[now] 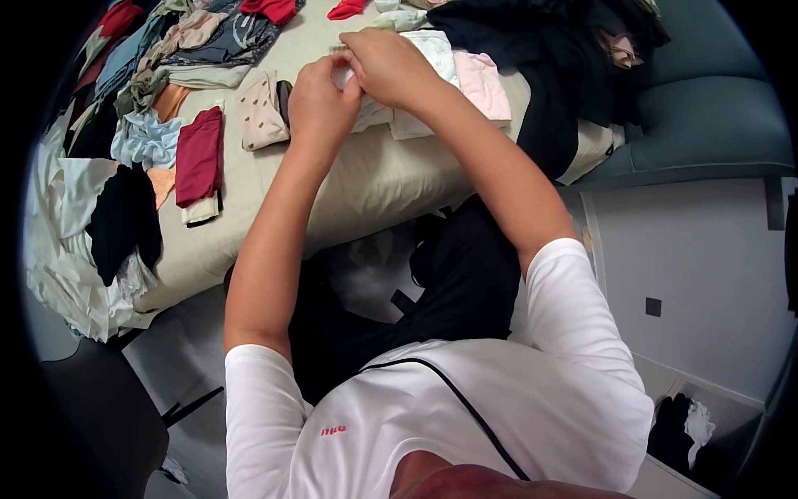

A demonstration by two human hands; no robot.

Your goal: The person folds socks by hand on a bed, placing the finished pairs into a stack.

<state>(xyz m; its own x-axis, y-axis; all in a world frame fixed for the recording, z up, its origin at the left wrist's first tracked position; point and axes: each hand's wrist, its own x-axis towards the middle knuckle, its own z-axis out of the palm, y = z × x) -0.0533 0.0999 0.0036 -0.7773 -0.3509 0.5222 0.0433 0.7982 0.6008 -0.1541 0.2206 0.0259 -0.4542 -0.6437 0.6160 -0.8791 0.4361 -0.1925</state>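
Note:
My left hand [322, 104] and my right hand [391, 66] are close together over the bed, fingers curled around a small whitish item [342, 76] that is mostly hidden between them. Right of my hands lie a folded white cloth with small dots [435, 51] and a folded pale pink cloth [482, 87]. To the left of my hands is a folded beige cloth with brown spots [263, 112], beside a narrow dark item. A folded dark red cloth [199, 156] rests on pale cloth near the bed's front edge.
Loose clothes [141, 71] are heaped at the bed's left, with white garments [66, 224] hanging at the edge. Dark clothing [549, 75] lies at the right, beside a blue-green padded seat [706, 116]. A dark chair [100, 407] stands at lower left.

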